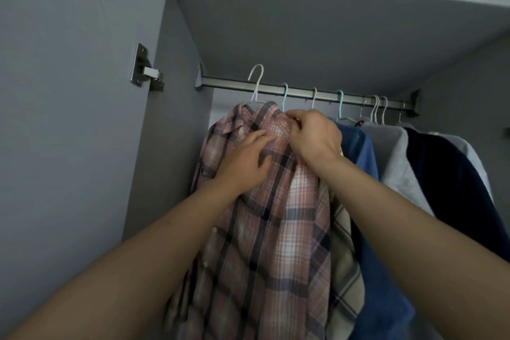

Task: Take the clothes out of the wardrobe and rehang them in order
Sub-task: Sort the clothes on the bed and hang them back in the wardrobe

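Hands met at the pink plaid shirt (276, 215): our right hand (311, 138) pinched its collar just below the rail (303, 90); our left hand (245, 160) lay flat, fingers (262, 136) relaxed.

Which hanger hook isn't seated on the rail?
The leftmost white hanger: its hook stands above the rail, on the pink plaid shirt. The others hook over the rail.

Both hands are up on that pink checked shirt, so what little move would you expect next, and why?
Probably lowering the white hanger until its hook sits on the rail. The hook stands above the rail, while the right hand pinches the pink plaid shirt at its collar and the left hand rests on it.
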